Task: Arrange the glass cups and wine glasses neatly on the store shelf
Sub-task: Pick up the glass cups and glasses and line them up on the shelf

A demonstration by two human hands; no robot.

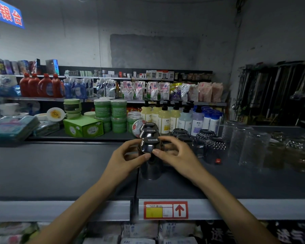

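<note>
Glass cups (148, 147) on dark store shelf (60, 169)

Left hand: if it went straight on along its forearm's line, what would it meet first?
The left hand grips the front dark glass cup. Pushed on, it would probably meet the second dark glass cup right behind in the row; the gap between them is unclear.

Green jars (111, 110) & green box (83, 126) centre-back; pump btls (174, 117) just R of them; red detergent btls (40, 85) upper L; price tag (165, 210) at front edge.
</note>
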